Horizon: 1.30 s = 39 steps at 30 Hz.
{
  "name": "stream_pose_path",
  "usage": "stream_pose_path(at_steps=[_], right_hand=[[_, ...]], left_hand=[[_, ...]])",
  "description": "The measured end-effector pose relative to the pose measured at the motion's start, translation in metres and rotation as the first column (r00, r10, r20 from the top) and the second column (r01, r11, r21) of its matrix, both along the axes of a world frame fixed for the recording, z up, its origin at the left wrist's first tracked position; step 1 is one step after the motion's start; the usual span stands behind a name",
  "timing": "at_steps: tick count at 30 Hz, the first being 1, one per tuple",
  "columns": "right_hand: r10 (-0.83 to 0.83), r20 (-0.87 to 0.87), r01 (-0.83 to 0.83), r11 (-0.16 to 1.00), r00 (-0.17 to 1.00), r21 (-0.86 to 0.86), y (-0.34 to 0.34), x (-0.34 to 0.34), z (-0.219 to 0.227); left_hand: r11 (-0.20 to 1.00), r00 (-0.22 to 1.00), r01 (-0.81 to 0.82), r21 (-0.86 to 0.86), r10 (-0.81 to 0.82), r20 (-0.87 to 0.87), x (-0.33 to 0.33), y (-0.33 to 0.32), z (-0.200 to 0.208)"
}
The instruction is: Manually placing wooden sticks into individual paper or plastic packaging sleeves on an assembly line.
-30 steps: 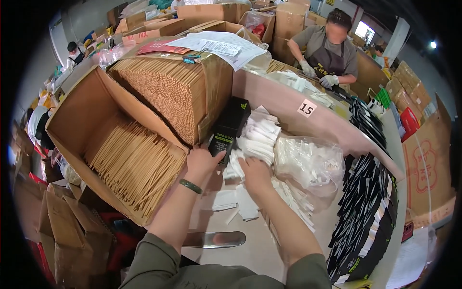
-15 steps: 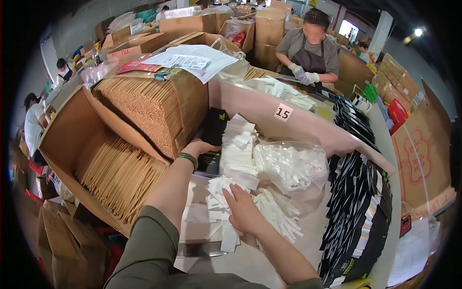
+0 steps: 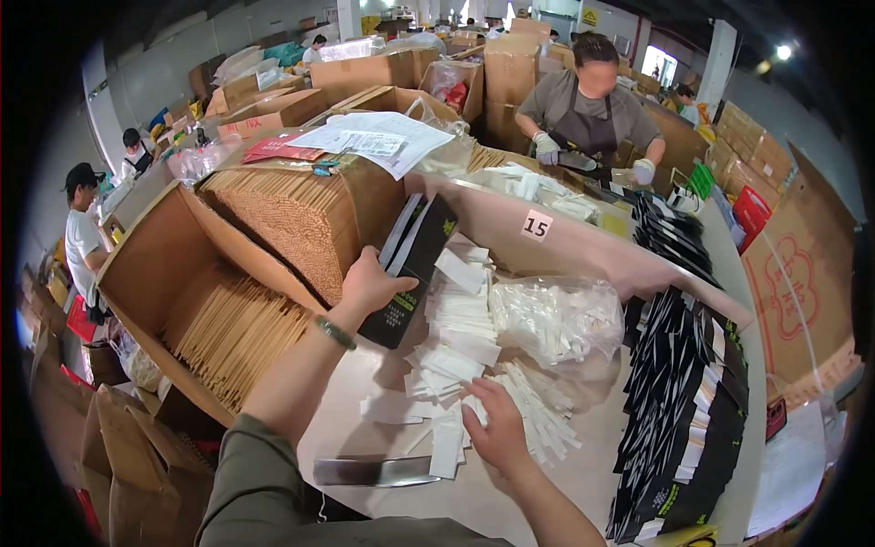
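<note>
My left hand [image 3: 366,284] is closed around the edge of a bundle of flat black paper sleeves [image 3: 415,278] with small green print, its thumb lying across the top. The bundle stands tilted beside the box of sticks, and pale edges show along its upper part. At the heap of small white paper packets [image 3: 447,369], my right hand [image 3: 499,424] hovers or rests at the near edge. Its thumb and fingers are apart, with nothing seen between them. More white packets fill a clear plastic bag [image 3: 561,314] to the right.
Thin wooden sticks [image 3: 241,337] fill cardboard boxes [image 3: 137,264] at left. A metal strip [image 3: 375,471] lies near the front table edge. Filled black sleeves [image 3: 679,419] lie in a long row at right, beyond a low partition [image 3: 583,246]. A gloved co-worker [image 3: 592,118] stands opposite.
My left hand has drawn the black sleeves up and tilted them. My right hand has shifted right and slightly nearer, off the white packets' middle. The head view has moved a little.
</note>
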State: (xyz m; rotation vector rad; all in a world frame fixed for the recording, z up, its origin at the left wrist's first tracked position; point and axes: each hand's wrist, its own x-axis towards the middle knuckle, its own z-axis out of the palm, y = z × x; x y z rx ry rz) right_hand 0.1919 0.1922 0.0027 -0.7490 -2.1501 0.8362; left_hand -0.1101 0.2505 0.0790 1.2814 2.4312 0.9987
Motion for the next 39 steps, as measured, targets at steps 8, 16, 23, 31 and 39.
stream_pose_path(at_steps=[8,16,23,31,39], right_hand=[[-0.206,-0.522,-0.197,0.764,0.828,-0.614,-0.037,-0.059,0.055],[-0.179,-0.424,-0.282,0.515,0.888,-0.809,-0.068,0.013,0.055],[-0.361,-0.505,-0.500,0.116,0.784,-0.858,-0.049,0.064,0.030],[-0.399,-0.703,-0.768,-0.006,0.589,-0.640,-0.062,0.088,0.013],[-0.332,-0.501,-0.472,0.169,0.799,-0.865,-0.072,0.067,0.042]], left_hand=[[0.847,0.899,0.438,0.301,-0.413,-0.145,0.132,-0.150,-0.008],[0.855,0.606,0.325,0.403,-0.516,0.606,0.168,-0.205,-0.062],[0.854,0.130,0.288,0.433,-0.483,0.866,0.165,-0.202,-0.045],[0.966,-0.041,0.056,0.253,-0.251,0.967,0.154,-0.208,-0.039],[0.948,-0.032,0.030,0.317,-0.316,0.948,0.164,-0.205,-0.048]])
